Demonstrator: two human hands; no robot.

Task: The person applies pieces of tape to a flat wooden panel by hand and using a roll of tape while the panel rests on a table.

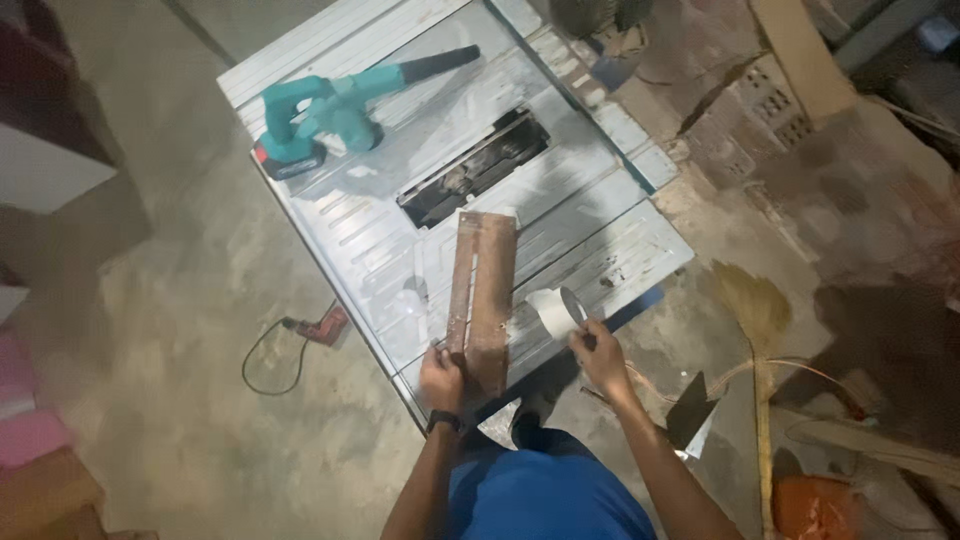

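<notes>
My left hand (441,378) grips the near end of a long reddish-brown slotted plate (483,300) that lies flat on the grey metal saw table (370,250). My right hand (603,355) holds a roll of white tape (555,311) just right of the plate, above the table's near right edge. A dark watch sits on my left wrist.
A teal cordless blower (335,110) lies at the table's far left. The blade slot (478,168) opens in the table's middle. On the concrete floor lie a red corded drill (318,328) to the left and a broom (757,330) to the right, with bricks (775,95) beyond.
</notes>
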